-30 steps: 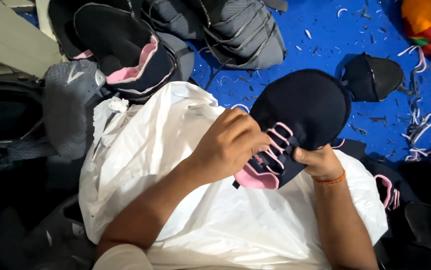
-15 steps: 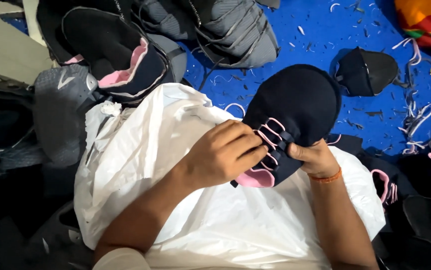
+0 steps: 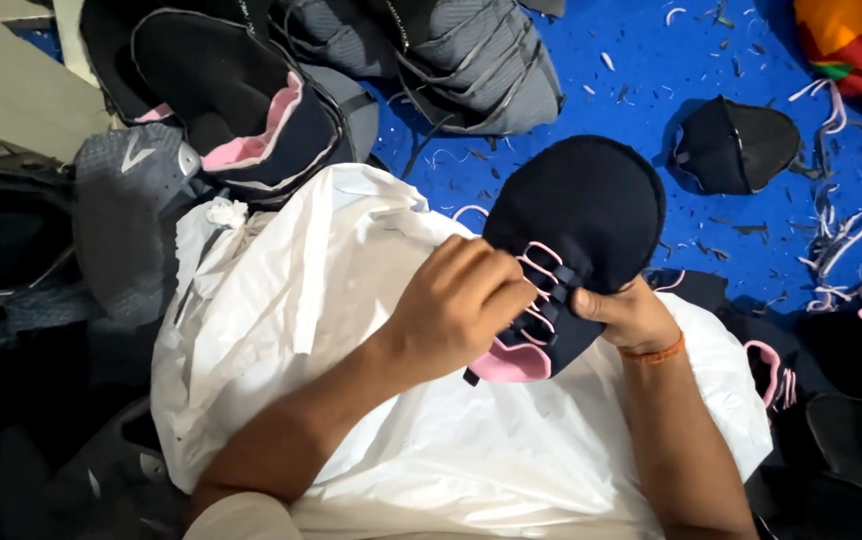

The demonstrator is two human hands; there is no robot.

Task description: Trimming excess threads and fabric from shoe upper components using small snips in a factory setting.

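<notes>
While both hands grip it, the shoe upper (image 3: pixel 576 215) points toe-up, away.

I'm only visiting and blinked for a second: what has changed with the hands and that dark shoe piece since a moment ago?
Very little. The left hand has shifted slightly along the pink laces of the dark shoe upper, fingers curled over them. The right hand keeps gripping the upper's edge. Nothing was let go. The white plastic sheet and other uppers on the blue floor stayed put.

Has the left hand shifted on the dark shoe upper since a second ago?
No. The left hand stays on the pink laces of the dark shoe upper, over the white bag.
</notes>
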